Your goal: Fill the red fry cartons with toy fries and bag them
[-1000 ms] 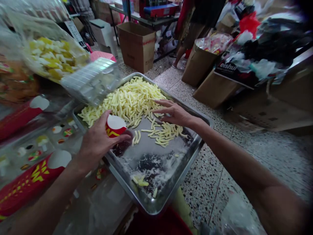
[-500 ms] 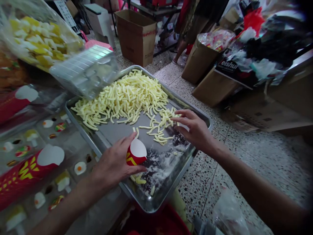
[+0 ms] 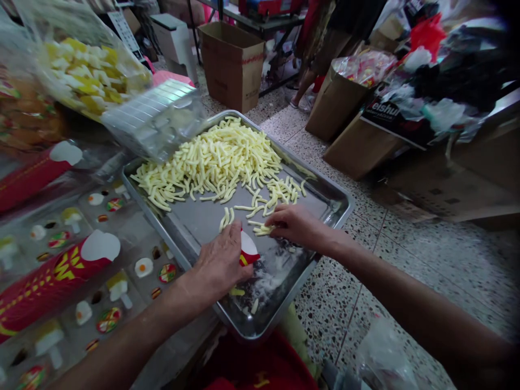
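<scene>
My left hand (image 3: 221,257) is wrapped round a small red french fry carton (image 3: 249,246) with a white inner face, held low over the metal tray (image 3: 325,206). My right hand (image 3: 298,227) has its fingertips closed on a few pale yellow fries (image 3: 262,228) just beyond the carton. A large heap of fries (image 3: 227,151) covers the tray's far side, with a looser group between heap and right hand. Two or three loose fries (image 3: 226,218) lie by my left fingertips. The carton's lower part is hidden by my left hand.
Stacks of red fry cartons (image 3: 60,271) lie at left on a plastic sheet of small food shapes. A clear plastic box (image 3: 152,116) overhangs the tray's far left corner. White powder (image 3: 272,276) coats its near end. Cardboard boxes (image 3: 231,67) stand on the floor; a person's legs (image 3: 309,81) show behind.
My right hand has moved left and nearer, its spread fingers closing on fries. My left hand with the carton has shifted slightly right, and the view has shifted a little.
</scene>
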Demonstrator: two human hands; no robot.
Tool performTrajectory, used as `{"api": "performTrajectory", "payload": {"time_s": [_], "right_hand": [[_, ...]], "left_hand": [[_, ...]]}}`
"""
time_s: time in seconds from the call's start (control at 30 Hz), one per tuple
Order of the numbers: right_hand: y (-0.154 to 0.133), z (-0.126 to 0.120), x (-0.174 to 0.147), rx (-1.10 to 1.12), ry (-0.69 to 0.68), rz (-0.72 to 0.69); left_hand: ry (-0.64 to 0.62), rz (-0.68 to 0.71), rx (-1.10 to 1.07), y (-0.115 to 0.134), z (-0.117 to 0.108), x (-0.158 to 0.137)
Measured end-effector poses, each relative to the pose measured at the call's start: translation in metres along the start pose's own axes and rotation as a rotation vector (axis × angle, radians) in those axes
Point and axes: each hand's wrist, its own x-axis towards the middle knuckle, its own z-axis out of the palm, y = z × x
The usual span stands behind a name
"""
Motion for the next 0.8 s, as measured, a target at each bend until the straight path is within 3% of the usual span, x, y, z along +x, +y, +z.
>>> {"api": "performTrajectory", "payload": {"time_s": [0.13, 0.3, 0.5, 0.57, 0.67, 0.73, 0.8], "right_hand": [[-0.004, 0.004, 0.003, 0.012, -0.021, -0.087], [-0.026, 0.029, 0.008, 0.041, -0.014, -0.278], [-0.071, 0.05, -0.016, 0.451, 0.137, -0.075], [-0.084, 0.048, -0.022, 0.58, 0.183, -0.075], [-0.094, 0.039, -0.023, 0.671, 0.361, -0.085], [-0.089, 0.025, -0.016, 0.623, 0.438, -0.149], [-0.075, 0.007, -0.004, 0.431, 0.461, -0.171]], "left_hand": [[-0.014, -0.085, 0.015, 0.003, -0.009, 0.008], [-0.02, 0.024, -0.07, 0.008, -0.006, 0.012], [0.111, 0.07, -0.475, 0.007, 0.01, -0.01], [0.167, 0.096, -0.566, 0.004, 0.011, -0.018], [0.166, 0.146, -0.663, -0.004, 0.005, -0.024], [0.158, 0.193, -0.623, -0.013, -0.004, -0.023], [0.2, 0.202, -0.503, -0.025, -0.018, -0.021]]}}
